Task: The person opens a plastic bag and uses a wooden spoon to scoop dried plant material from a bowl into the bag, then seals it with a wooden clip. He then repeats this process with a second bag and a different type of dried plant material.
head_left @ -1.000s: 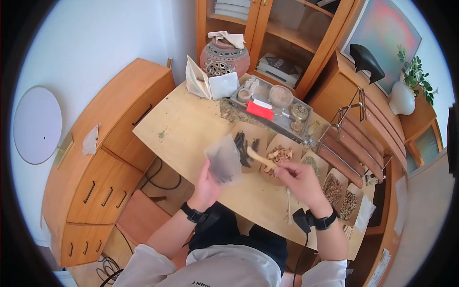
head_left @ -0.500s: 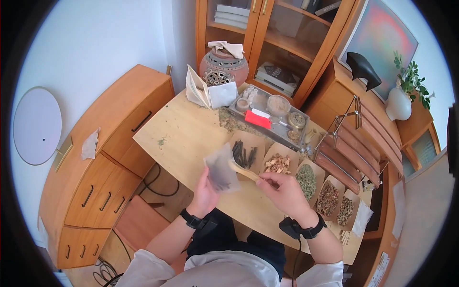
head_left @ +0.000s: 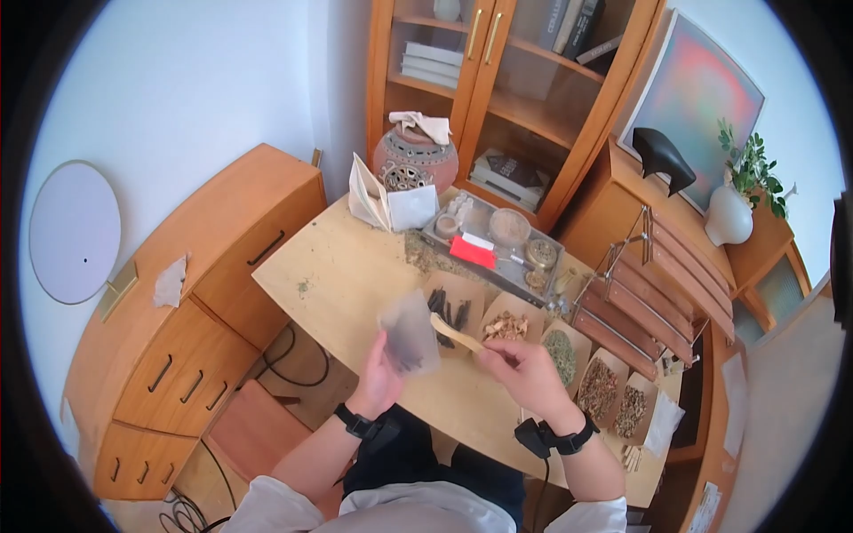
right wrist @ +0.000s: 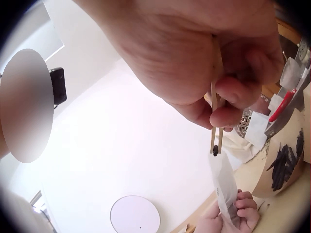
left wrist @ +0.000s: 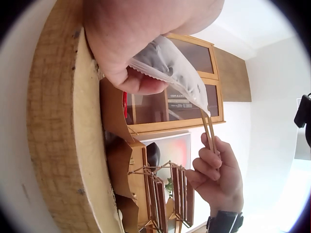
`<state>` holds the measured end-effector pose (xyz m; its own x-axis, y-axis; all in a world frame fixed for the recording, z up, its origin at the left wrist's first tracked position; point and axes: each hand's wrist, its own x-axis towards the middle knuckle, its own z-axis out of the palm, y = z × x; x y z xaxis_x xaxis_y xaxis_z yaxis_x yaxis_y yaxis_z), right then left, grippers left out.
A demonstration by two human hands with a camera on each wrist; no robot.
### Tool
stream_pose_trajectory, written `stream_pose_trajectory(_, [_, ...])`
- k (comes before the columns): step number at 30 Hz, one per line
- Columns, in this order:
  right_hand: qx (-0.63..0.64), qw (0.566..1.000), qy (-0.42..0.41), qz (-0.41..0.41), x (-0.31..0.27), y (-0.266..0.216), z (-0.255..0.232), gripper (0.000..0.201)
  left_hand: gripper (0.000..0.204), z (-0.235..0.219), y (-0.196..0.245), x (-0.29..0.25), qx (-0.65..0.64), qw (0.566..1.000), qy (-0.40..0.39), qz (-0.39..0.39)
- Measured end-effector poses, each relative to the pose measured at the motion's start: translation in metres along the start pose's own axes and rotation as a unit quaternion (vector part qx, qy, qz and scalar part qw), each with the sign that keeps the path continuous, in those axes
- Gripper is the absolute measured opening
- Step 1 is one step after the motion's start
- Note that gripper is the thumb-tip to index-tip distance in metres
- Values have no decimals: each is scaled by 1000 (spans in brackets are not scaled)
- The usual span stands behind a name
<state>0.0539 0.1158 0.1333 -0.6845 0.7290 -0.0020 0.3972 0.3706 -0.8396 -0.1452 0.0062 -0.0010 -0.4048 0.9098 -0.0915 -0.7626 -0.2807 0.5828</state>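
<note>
My left hand (head_left: 377,384) grips a translucent pouch (head_left: 409,336) by its lower part, thumb in front; dark pieces show through its bottom. Wooden tweezers (head_left: 458,336) are pinched in my right hand (head_left: 531,375), their tips right at the pouch's upper edge. A small dark piece (right wrist: 215,151) sits between the tips in the right wrist view. Behind the pouch stands a paper tray (head_left: 474,291) of dark dried strips (right wrist: 284,167). Beside it are trays of pale brown chips (head_left: 505,326) and green dried herb (head_left: 560,355).
Two more trays hold reddish-brown bits (head_left: 601,388) and mixed pieces (head_left: 632,410). A grey tray (head_left: 551,282) carries jars and a red item (head_left: 473,252). A brown slatted rack (head_left: 635,311) stands at right. An open booklet (head_left: 370,197) and a patterned pot (head_left: 416,164) are at the back.
The tweezers have moved left, from beside the pouch to its upper edge. My left hand still holds the pouch. The head view has tilted up, shifting the scene downward.
</note>
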Motion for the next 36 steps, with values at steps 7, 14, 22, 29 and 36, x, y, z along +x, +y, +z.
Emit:
stream_pose_trajectory(7, [38,999,-28,16,5,5,0,27,53,9,3,-1,3,1000,28,6])
stream_pose_trajectory(14, [73,997,-32,-1,9,13,-2,26,49,9,3,-6,-28,999,23,-16])
stream_pose_trajectory(22, [27,999,-30,-11,9,15,-8,27,48,4,-2,0,-20,999,32,2])
stream_pose_trajectory(29, [-51,996,26,-72,4,6,-6,25,50,8,-5,0,39,998,49,15])
stream_pose_trajectory(36, [-90,992,24,-90,-4,-6,-6,21,51,-3,-9,1,40,998,51,20])
